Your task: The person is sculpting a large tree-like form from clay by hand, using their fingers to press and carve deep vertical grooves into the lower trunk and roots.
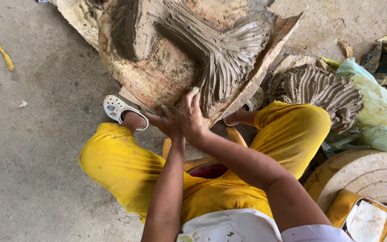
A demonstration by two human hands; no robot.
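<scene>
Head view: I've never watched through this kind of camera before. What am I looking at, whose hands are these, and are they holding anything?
The single camera sits on a person's head and looks straight down, so you see their own arms, yellow trousers and white clogs from above. They sit low on a concrete floor. Both bare hands meet at the near edge of a board carrying a grooved, fin-shaped clay relief. The right hand presses a small pale object against the clay; what it is cannot be told. The left hand lies beside it, partly hidden. Another ridged clay lump lies to the right, next to green plastic sheeting.
</scene>
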